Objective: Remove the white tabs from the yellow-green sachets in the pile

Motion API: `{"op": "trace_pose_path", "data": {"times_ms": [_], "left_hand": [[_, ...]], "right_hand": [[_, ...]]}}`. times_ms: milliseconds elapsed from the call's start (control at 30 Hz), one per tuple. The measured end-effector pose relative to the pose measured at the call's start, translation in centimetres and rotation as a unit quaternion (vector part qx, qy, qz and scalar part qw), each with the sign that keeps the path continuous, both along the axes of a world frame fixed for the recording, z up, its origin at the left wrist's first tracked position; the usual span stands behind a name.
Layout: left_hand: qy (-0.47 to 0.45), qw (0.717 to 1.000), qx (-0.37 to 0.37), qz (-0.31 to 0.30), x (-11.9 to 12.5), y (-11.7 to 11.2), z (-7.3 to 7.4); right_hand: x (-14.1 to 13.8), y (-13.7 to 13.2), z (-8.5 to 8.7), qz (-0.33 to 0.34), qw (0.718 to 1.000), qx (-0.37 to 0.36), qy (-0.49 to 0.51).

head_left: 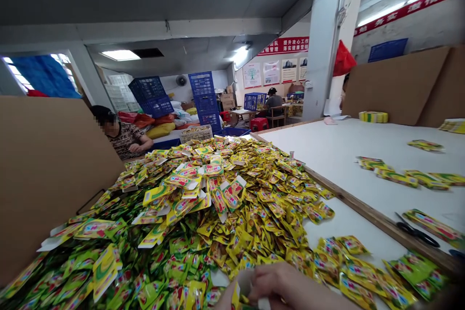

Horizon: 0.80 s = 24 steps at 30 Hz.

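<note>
A big heap of small yellow and green packets (225, 203) covers the white table in front of me. At the bottom edge my right hand (281, 283) reaches in from the right. Its fingers are curled and pinched on a yellow packet (235, 296) at the near foot of the heap. Only a sliver of my left hand (224, 303) shows at the frame's bottom edge, touching the same packet; its fingers are hidden. Loose packets (348, 261) lie scattered just right of my hands.
A cardboard sheet (47, 164) walls the left side. A wooden strip (363, 208) divides the table; beyond it lie packet bundles (395, 177) and black scissors (417, 232). One person (123, 135) sits behind the heap, another (272, 101) far back near blue crates (203, 97).
</note>
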State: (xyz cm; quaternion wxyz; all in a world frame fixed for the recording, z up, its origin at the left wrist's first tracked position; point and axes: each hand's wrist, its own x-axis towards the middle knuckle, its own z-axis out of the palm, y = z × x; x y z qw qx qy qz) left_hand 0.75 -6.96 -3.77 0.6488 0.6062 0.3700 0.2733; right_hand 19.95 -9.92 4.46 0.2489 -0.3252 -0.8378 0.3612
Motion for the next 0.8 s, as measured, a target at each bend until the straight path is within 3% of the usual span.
{"op": "trace_pose_path", "data": {"times_ms": [133,200,267,300,333,367,433,467,500,567,600,667,733,800], "left_hand": [[0.007,0.998,0.020,-0.062,2.3,0.2,-1.0],[0.014,0.994,0.040,-0.105,2.4,0.2,-0.5],[0.052,0.988,0.101,-0.109,1.2,0.4,0.8],[0.093,0.981,0.149,-0.084,0.1,0.7,1.6],[0.161,0.966,0.199,-0.028,-1.2,1.1,2.3],[0.237,0.939,0.246,0.038,-2.7,1.7,2.8],[0.387,0.863,0.302,0.120,-5.9,2.9,3.3],[0.458,0.820,0.316,0.138,-7.4,3.4,3.2],[0.520,0.779,0.321,0.143,-8.7,3.8,2.9],[0.603,0.715,0.323,0.145,-10.9,4.2,2.2],[0.623,0.695,0.324,0.150,-11.7,4.2,1.8],[0.634,0.679,0.320,0.185,-12.8,3.8,1.4],[0.627,0.680,0.304,0.229,-13.1,3.3,1.2],[0.617,0.687,0.285,0.257,-13.0,2.9,1.1]], "right_hand": [[1.1,-0.9,-2.3,-0.055,0.993,-0.064,0.080],[3.1,-0.7,-2.7,-0.109,0.991,-0.023,0.077],[6.9,0.2,-2.2,-0.198,0.979,0.056,0.013],[9.3,0.9,-1.7,-0.270,0.956,0.108,-0.038],[11.9,1.7,-1.0,-0.366,0.910,0.164,-0.105],[14.3,2.6,-0.3,-0.453,0.847,0.210,-0.185],[17.3,4.4,0.7,-0.532,0.741,0.289,-0.291],[17.5,5.2,0.9,-0.534,0.725,0.316,-0.301],[16.6,5.8,0.8,-0.520,0.729,0.337,-0.291],[12.2,6.6,-0.3,-0.449,0.787,0.347,-0.242],[9.0,6.8,-1.2,-0.414,0.810,0.341,-0.238],[2.2,6.8,-3.3,-0.312,0.873,0.281,-0.247],[-3.3,6.6,-5.1,-0.278,0.895,0.236,-0.258],[-6.4,6.2,-6.3,-0.264,0.905,0.213,-0.258]]}}
